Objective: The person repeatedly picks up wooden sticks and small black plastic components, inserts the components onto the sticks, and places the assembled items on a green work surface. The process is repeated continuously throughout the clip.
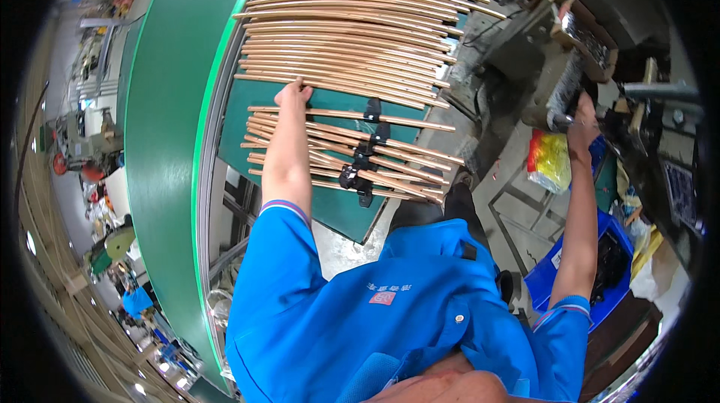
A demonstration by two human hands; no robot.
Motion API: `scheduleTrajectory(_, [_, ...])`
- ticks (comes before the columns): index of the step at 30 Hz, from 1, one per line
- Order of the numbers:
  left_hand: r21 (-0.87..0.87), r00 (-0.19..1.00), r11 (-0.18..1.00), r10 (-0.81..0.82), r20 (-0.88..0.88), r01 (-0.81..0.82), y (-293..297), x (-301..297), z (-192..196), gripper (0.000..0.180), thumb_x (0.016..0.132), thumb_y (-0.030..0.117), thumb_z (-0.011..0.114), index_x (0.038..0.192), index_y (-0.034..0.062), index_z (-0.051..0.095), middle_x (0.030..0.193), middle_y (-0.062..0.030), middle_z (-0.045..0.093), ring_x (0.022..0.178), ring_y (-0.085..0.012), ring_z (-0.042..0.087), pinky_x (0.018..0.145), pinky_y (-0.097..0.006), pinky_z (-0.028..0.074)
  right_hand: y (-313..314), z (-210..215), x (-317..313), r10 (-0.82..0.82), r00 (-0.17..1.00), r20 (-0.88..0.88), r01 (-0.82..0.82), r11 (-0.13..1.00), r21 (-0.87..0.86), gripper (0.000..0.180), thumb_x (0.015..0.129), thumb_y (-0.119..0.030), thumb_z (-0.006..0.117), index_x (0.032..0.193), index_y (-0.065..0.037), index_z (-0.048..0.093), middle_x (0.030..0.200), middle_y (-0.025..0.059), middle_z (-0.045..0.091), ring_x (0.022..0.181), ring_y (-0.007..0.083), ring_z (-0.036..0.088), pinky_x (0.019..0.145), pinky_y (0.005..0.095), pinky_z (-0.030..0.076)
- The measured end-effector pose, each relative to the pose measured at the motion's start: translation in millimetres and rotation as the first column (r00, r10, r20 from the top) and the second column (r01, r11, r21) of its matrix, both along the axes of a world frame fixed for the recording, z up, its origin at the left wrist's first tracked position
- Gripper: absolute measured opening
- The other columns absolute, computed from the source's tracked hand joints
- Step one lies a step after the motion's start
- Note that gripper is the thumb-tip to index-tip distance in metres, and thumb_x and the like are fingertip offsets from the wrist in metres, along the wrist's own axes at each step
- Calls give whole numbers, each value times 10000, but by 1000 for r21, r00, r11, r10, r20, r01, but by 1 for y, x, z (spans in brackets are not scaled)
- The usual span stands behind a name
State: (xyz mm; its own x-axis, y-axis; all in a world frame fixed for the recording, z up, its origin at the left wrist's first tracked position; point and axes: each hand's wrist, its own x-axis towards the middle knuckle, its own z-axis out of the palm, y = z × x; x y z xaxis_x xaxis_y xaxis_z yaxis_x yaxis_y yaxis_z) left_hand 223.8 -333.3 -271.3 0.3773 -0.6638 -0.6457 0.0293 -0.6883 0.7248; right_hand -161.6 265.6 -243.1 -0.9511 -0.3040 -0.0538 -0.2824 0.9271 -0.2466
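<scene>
My left hand (pixel 294 94) is at the near edge of a broad row of long, thin tan rods (pixel 345 39), its fingers closed on the nearest rod (pixel 360 91). Just below it lies a loose pile of similar rods (pixel 330 154) with black clamp-like fittings (pixel 364 155) around them. Off to the right, my right hand (pixel 584 119) reaches up beside a metal cylinder (pixel 553 119) on a machine. Its fingers are partly hidden and dark, so what they touch cannot be made out.
The rods lie on a green tabletop (pixel 247 99), alongside a long green conveyor belt (pixel 169 133) on the left. An open carton of small metal parts (pixel 589 39) sits above my right hand. A yellow and red bag (pixel 550 161) and a blue bin (pixel 544 281) holding black parts are nearby.
</scene>
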Motion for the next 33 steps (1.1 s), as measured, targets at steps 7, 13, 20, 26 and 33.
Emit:
scheduleTrajectory(7, [-109, 985, 994, -1, -173, -18, -4, 14, 30, 143, 743, -13, 654, 793, -14, 520, 698, -139, 498, 595, -256, 526, 516, -418, 551, 4, 35, 0, 166, 986, -24, -151, 818, -555, 314, 924, -121, 540, 1215, -37, 620, 860, 3, 600, 779, 147, 550, 707, 289, 435])
scheduleTrajectory(13, [-513, 691, 830, -504, -518, 220, -11, 49, 196, 290, 899, 180, 449, 1019, -69, 538, 997, -184, 554, 898, -322, 566, 828, -508, 504, -33, 164, 86, 667, 744, 47, -4, 75, -997, 348, 968, -209, 506, 1209, 13, 623, 885, 74, 633, 784, 158, 560, 691, 267, 427])
scheduleTrajectory(20, [-820, 391, 403, -888, -243, 406, 61, 137, 334, 322, 1007, 363, 375, 1032, 68, 502, 777, -29, 394, 626, -161, 331, 546, -323, 284, -88, 157, 82, 478, 851, 218, -21, 445, -895, 300, 839, -287, 725, 912, 0, 676, 779, 71, 670, 645, 151, 620, 604, 313, 528])
scheduleTrajectory(26, [-239, 240, 138, -846, 475, 961, 239, 133, 261, 187, 928, 264, 573, 919, 77, 570, 551, 72, 382, 441, -36, 361, 381, -208, 260, -49, 197, 112, 445, 838, 316, 225, 245, -943, 207, 859, -240, 692, 869, -40, 641, 741, 88, 629, 610, 138, 571, 565, 318, 475])
scheduleTrajectory(33, [-30, -511, -607, -693, 508, 794, 400, 67, 223, 176, 927, 174, 572, 993, 13, 593, 692, -97, 498, 610, -185, 468, 573, -309, 387, 245, 120, 133, -542, 836, 83, 481, 653, -585, 192, 828, -212, 689, 972, -86, 682, 795, 127, 686, 708, 211, 666, 647, 334, 502])
